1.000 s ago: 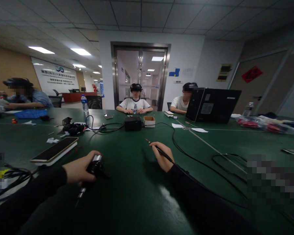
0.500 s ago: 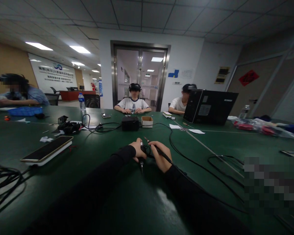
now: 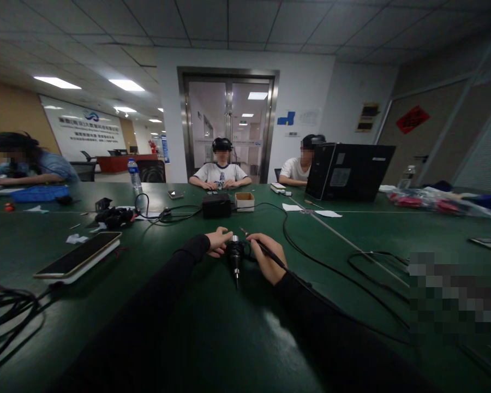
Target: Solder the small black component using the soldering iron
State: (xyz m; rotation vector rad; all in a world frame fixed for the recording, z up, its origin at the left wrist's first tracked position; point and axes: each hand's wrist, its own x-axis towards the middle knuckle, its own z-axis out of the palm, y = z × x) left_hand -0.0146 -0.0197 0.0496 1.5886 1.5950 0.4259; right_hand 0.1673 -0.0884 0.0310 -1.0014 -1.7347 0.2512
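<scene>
My left hand [image 3: 218, 242] is closed on a small black connector with a metal tip [image 3: 234, 257], held just above the green table [image 3: 213, 322]. Right beside it, my right hand [image 3: 269, 256] grips a thin black pen-like tool [image 3: 265, 251] whose cable [image 3: 343, 284] trails off to the right. The tool's tip points up and left, close to the connector. Both hands meet at the table's middle, and both arms wear black sleeves.
A phone on a white pad [image 3: 78, 256] lies at left, with loose cables [image 3: 8, 305] at the near left. A black box [image 3: 216, 206] and a small cardboard box [image 3: 244, 201] stand ahead. An open laptop [image 3: 347, 172] sits far right. Three people sit around the table.
My left hand carried the black connector from the near left across to my right hand. The right hand with the tool stayed in place.
</scene>
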